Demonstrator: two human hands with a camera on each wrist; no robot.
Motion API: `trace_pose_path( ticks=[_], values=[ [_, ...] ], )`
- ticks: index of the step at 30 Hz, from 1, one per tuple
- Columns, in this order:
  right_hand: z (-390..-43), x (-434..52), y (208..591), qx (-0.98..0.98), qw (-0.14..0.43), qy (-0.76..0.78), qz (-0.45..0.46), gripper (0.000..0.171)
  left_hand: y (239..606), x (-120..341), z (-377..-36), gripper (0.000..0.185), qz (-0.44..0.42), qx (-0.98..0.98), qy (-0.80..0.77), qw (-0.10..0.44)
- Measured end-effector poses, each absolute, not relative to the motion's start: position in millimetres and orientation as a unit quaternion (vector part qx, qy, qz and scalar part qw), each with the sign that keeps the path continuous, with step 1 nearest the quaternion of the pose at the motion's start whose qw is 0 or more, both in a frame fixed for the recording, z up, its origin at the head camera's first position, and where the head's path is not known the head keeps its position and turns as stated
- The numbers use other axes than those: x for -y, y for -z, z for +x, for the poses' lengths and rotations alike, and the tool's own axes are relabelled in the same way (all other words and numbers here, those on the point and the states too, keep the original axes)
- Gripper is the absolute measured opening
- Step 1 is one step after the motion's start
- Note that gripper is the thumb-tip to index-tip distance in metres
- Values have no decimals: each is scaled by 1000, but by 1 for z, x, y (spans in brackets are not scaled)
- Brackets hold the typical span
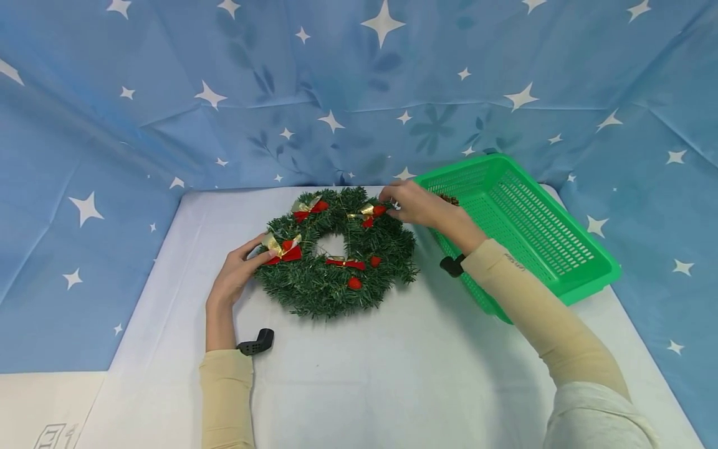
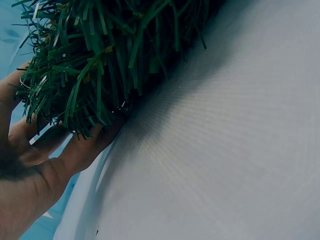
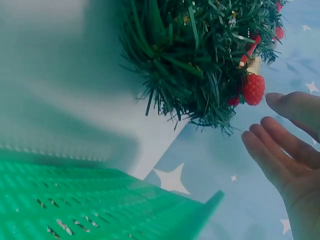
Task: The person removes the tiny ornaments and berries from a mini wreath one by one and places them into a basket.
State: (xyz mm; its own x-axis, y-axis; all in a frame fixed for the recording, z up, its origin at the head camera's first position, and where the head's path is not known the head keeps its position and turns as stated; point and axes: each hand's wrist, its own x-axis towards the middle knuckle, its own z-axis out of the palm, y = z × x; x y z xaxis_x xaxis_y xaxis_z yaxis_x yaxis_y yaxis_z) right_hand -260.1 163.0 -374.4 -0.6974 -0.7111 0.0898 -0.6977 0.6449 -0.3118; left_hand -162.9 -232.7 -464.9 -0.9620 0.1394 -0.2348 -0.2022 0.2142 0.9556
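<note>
A green artificial wreath (image 1: pixel 320 293) lies on the white table, trimmed with several red-and-gold bows and red raspberry-like berries. At its left side my left hand (image 1: pixel 235 274) grips the edge, thumb on top beside a red bow (image 1: pixel 288 251) and fingers around the outer side. The left wrist view shows these fingers (image 2: pixel 82 150) tucked in under the green needles. My right hand (image 1: pixel 417 202) is over the wreath's upper right, by a red berry (image 1: pixel 379 210). In the right wrist view its thumb and fingers are parted, with the thumb tip just beside the berry (image 3: pixel 253 90).
A green perforated plastic basket (image 1: pixel 583 249) stands tilted across the right side of the table, under my right forearm. A brown pinecone (image 1: pixel 449 199) shows inside near its left rim. Blue star-patterned cloth (image 1: pixel 336 143) hangs behind and at both sides.
</note>
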Motion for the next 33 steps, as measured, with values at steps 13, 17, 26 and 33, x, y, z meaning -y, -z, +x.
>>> trace_pose_path(
  ticks=[13,17,26,33],
  values=[
    [-262,-154,383,-915,63,173,-359,27,484,239,-172,77,-28,-773,-620,135],
    [-262,-151,384,-914,70,179,-356,24,477,236,-170,76,-27,-772,-620,137],
    [-264,-149,388,-914,65,165,-365,20,484,239,-173,77,-26,-771,-621,135],
    [-265,-148,390,-912,56,165,-371,19,490,242,-174,77,-26,-773,-620,133]
  ],
)
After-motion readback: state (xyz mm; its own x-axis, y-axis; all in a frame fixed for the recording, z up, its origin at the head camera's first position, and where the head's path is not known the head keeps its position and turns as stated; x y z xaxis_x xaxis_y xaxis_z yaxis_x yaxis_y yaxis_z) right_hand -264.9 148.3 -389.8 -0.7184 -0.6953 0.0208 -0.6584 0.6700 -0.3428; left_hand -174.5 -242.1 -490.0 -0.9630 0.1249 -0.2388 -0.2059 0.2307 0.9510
